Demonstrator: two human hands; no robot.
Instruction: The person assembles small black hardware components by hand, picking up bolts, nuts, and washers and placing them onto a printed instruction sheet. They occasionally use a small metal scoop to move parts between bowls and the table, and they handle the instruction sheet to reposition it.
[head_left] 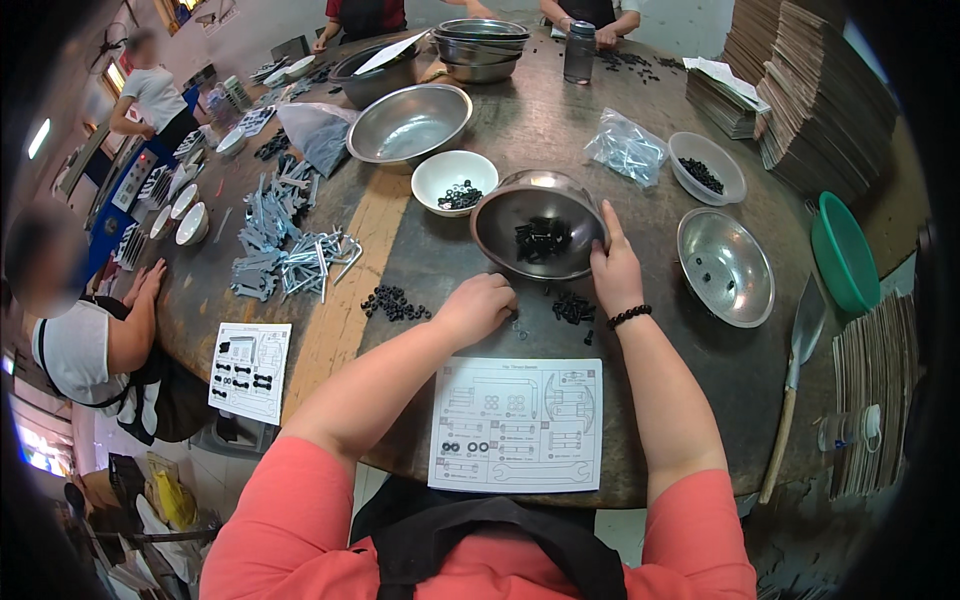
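Observation:
A steel bowl (492,228) is tilted toward me with a heap of black bolts (543,238) inside. My right hand (617,262) grips its right rim, thumb at the inside edge and fingers along the outside. My left hand (482,308) is low over the table by the bowl's lower left edge. Its fingers are curled together, and what they hold, if anything, is hidden. Small clear-looking rings (518,326) lie beside its fingertips. A loose pile of black bolts (572,307) sits under the bowl's front, between my hands. Left of my left hand is a pile of black nuts (395,303).
A printed sheet (515,480) lies in front of me. Wrenches (275,215) and hex keys (318,262) are heaped left. A white bowl (425,180), a large steel bowl (375,140) and a perforated steel bowl (745,255) surround my workspace. A long-handled blade (805,325) lies right. Other people work around the table.

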